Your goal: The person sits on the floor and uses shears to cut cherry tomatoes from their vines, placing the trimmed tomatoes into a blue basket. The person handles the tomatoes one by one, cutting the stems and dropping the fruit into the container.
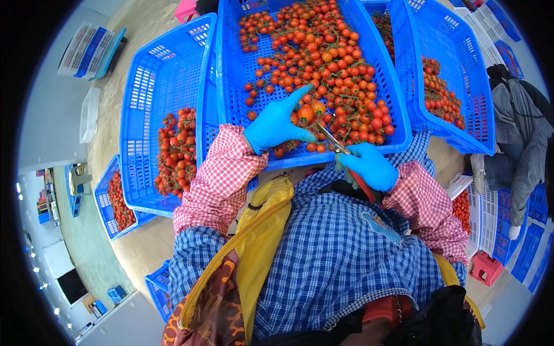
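Note:
A central blue perforated crate (401, 124) holds many red cherry tomatoes (332, 57) on green stems. My left hand (274, 124), in a blue glove, is over the crate's near part with thumb and index finger spread around a cluster with larger orange-red tomatoes (306, 115). My right hand (369, 167), also gloved, grips metal scissors (336, 141) with red handles; their blades point up and left at that cluster beside my left fingers. The hidden fingertips of the left hand's other fingers are hard to make out.
Blue crates with tomatoes stand left (141, 144), far left (105, 205) and right (476, 86). A person in grey clothing (519, 132) is at the right edge. A red stool (486, 266) and more crates (528, 254) are at lower right. Stacked crates (89, 49) sit upper left.

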`<state>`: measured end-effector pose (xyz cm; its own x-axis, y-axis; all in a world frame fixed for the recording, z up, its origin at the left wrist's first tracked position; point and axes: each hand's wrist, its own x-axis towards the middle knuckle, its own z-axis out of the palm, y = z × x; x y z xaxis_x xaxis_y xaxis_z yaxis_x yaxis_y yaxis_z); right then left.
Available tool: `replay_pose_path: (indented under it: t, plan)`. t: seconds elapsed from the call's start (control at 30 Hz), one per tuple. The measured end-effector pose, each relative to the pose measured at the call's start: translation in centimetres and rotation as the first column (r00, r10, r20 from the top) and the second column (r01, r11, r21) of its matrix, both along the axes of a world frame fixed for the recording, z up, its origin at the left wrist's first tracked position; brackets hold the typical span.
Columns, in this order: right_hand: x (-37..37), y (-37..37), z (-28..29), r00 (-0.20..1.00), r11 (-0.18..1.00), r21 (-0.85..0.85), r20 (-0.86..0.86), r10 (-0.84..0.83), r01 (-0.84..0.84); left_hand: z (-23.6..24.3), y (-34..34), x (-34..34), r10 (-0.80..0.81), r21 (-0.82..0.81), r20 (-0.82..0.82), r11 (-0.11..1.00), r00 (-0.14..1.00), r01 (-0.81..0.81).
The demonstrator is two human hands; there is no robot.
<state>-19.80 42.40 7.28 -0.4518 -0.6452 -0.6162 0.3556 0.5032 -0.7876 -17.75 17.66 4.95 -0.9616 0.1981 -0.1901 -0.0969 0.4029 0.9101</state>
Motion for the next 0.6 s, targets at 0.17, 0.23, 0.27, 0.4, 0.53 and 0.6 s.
replay_pose_path:
  t: [0.17,0.23,0.27,0.4,0.53,0.6]
  plan:
    - [0.0,-0.7,1.3,0.984,0.976,-0.158,0.123,-0.13,0.149,-1.4,-1.2,0.4,-0.478,0.957,0.121,0.288,0.87,0.024]
    - [-0.8,-0.7,2.1,0.974,0.902,-0.372,0.141,-0.177,0.217,-2.3,-1.1,2.4,0.225,0.808,0.337,0.429,0.914,-0.403]
    - [-1.0,-0.8,2.3,0.946,0.861,-0.397,0.201,-0.255,0.317,-2.7,-2.2,2.0,-0.108,0.945,0.313,0.134,0.943,-0.299]
    - [-0.9,-0.8,2.8,0.866,0.775,-0.406,0.353,-0.355,0.484,-4.3,-3.4,3.2,-0.247,0.915,0.094,-0.361,0.964,-0.182]
    - [0.5,-0.6,1.9,0.851,0.78,-0.398,0.425,-0.31,0.483,-4.5,-5.2,4.7,-0.177,0.858,-0.017,-0.507,0.984,-0.077]
    - [1.4,0.0,1.4,0.817,0.785,-0.307,0.419,-0.395,0.537,-4.1,-7.3,6.0,-0.071,0.874,-0.019,-0.486,0.997,-0.019]
